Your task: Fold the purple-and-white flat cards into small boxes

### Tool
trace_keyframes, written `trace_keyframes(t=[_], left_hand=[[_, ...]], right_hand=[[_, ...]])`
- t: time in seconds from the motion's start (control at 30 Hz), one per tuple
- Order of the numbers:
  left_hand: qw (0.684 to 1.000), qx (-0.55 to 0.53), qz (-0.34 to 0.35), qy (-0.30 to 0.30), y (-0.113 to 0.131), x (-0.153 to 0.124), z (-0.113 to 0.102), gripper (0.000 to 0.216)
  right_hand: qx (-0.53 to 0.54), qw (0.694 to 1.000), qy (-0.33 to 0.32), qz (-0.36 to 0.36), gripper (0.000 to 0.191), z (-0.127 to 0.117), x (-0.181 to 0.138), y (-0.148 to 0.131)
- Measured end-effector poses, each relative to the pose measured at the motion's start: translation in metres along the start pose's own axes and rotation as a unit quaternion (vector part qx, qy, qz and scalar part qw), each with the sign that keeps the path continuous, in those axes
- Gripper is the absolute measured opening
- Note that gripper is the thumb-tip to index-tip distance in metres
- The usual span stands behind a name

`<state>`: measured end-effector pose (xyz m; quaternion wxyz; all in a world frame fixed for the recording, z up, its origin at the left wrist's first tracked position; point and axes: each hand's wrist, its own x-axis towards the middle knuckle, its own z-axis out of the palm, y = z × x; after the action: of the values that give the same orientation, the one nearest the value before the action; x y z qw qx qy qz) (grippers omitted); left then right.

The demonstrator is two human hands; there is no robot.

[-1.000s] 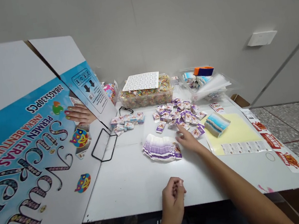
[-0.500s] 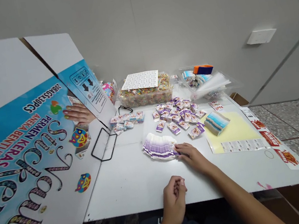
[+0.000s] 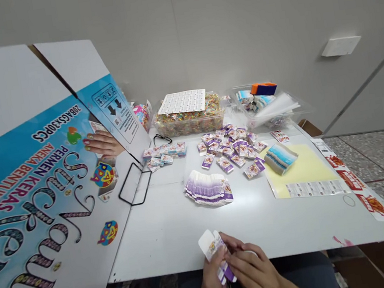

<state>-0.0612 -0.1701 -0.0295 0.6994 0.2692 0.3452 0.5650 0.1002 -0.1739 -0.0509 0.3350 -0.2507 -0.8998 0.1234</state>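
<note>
Close to my body, just over the table's front edge, a small white and purple carton [image 3: 215, 246] with its end flaps sticking out is held between both hands. My left hand [image 3: 211, 276] grips it from the left, thumb across its face. The fingers of my right hand [image 3: 249, 265] close on its right side and partly hide it. Farther in lies a fanned stack of flat purple and white cartons [image 3: 208, 188]. Behind that stack is a loose heap of small folded purple cartons [image 3: 226, 146].
A large printed cardboard box [image 3: 48, 175] stands along the left. Pink and blue cartons [image 3: 166, 151], a tub of colourful wrapped pieces [image 3: 188, 121] and a clear tray [image 3: 273, 107] line the back. A blue bundle [image 3: 281, 158] rests on a yellow sheet [image 3: 298, 176] at right.
My right hand has drawn back from the fanned stack to my left hand, bringing a carton. Both hands now hold that carton, and its flaps stand out.
</note>
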Motion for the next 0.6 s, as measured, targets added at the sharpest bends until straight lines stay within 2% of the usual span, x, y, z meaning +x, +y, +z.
trace_keyframes(t=[0.1, 0.17, 0.2, 0.3, 0.4, 0.5, 0.6], left_hand=[[0.997, 0.070, -0.017, -0.003, -0.006, 0.001, -0.004, 0.040], [0.997, 0.071, -0.012, -0.033, -0.014, 0.001, -0.007, 0.055], [0.996, 0.063, -0.009, -0.062, -0.019, 0.001, -0.009, 0.065], [0.991, 0.070, -0.026, -0.109, -0.028, -0.004, -0.015, 0.081], [0.989, 0.122, -0.042, -0.076, -0.029, -0.008, -0.018, 0.089], [0.980, 0.160, -0.063, -0.102, -0.027, -0.010, -0.016, 0.095], [0.973, 0.150, -0.112, -0.135, -0.025, -0.010, -0.012, 0.096]], right_hand=[[-0.013, 0.994, 0.105, 0.017, 0.051, 0.008, -0.008, -0.001], [0.014, 0.984, 0.167, 0.056, 0.050, 0.005, -0.009, -0.001], [0.033, 0.980, 0.179, 0.085, 0.051, 0.001, -0.008, -0.003], [0.083, 0.974, 0.139, 0.160, 0.057, -0.021, 0.002, -0.009], [0.128, 0.980, 0.046, 0.147, 0.064, -0.046, 0.019, -0.015], [0.171, 0.974, -0.001, 0.148, 0.055, -0.061, 0.034, -0.019], [0.188, 0.966, -0.018, 0.177, 0.049, -0.062, 0.038, -0.021]])
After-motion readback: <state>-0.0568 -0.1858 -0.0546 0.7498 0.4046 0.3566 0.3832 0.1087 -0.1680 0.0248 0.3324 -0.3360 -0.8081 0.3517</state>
